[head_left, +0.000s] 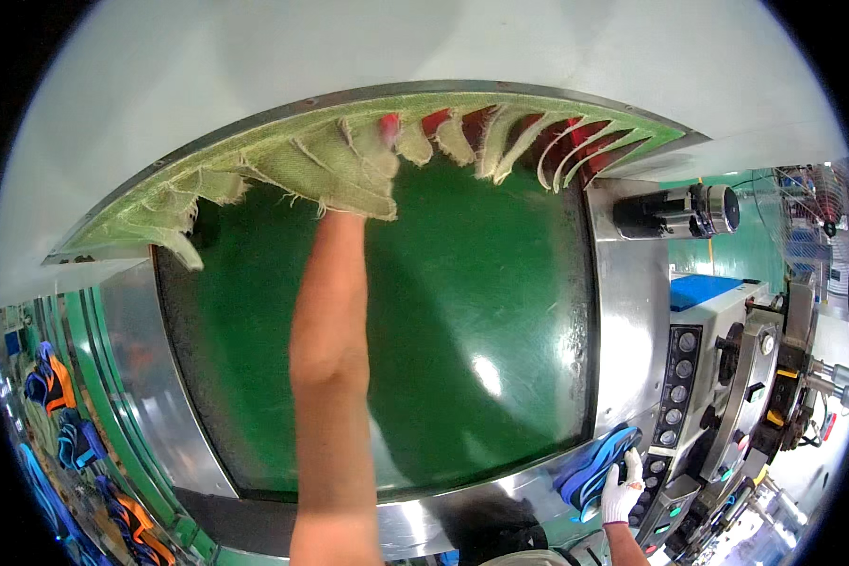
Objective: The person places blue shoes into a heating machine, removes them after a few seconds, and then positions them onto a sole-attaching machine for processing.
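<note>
My bare left forearm (335,311) reaches over the green conveyor belt (472,283) and in under a frayed, pale green strip curtain (358,170). The curtain covers my left hand, so its fingers and anything in them cannot be seen. At the lower right, my right hand (621,491) wears a white glove. Its fingers are closed over blue and black shoe soles (592,472) with light blue edges, at the machine's metal rim. Red light glows behind the right part of the curtain.
A steel flask (674,211) lies at the right, by the metal frame. Below it stands a control panel with a column of round gauges (679,391). Blue and orange shoe parts (55,382) are on a rack at the far left. A fan (825,226) shows at the far right.
</note>
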A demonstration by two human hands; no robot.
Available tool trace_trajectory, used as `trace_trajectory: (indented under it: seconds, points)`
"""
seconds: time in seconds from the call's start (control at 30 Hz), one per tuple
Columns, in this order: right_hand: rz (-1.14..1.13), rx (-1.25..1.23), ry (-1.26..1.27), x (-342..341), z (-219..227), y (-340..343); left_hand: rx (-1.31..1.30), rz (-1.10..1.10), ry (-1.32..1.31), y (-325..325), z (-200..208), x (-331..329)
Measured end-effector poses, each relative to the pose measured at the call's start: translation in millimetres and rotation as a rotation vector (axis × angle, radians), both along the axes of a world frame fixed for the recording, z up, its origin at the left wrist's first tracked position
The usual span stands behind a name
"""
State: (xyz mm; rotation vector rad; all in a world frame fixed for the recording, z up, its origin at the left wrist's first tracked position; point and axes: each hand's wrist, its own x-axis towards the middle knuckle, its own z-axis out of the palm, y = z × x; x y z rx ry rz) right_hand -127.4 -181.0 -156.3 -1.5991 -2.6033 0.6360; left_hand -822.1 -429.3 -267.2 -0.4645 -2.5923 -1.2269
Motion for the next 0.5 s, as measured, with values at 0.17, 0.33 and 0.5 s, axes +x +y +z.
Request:
trace_trajectory:
  seconds: [0.17, 0.33, 0.5]
  points:
    - [-0.003, -0.034, 0.034, -5, -3, -3, -0.523, -0.007, 0.316, 37, -10, 51]
    - [0.147, 0.189, -0.044, 6, 0, -2, -0.27, -0.171, 0.321, 34, -13, 122]
    - [0.121, 0.208, -0.004, 19, -20, 8, -0.378, -0.313, 0.104, 23, -2, 236]
